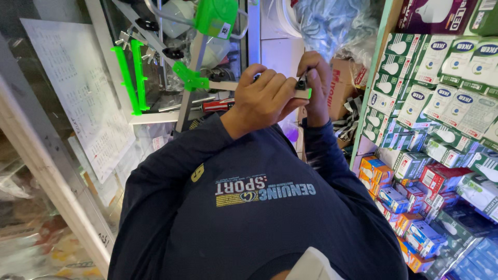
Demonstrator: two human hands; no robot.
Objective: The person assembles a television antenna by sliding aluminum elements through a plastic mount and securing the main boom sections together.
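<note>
Hemmed in close: glass cabinet [155,67] edge to the left, shelf of bulb boxes [441,129] hard on the right, only a narrow gap ahead. Left hand [264,98] curled tight, grip closed round a small dark part with a green tip [303,87], held up at chest height. Right hand [316,85] pinching the same part from above, fingertips touching it.

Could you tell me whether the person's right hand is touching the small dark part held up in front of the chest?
Touching: the head view shows the right hand pinching the small dark part.
</note>
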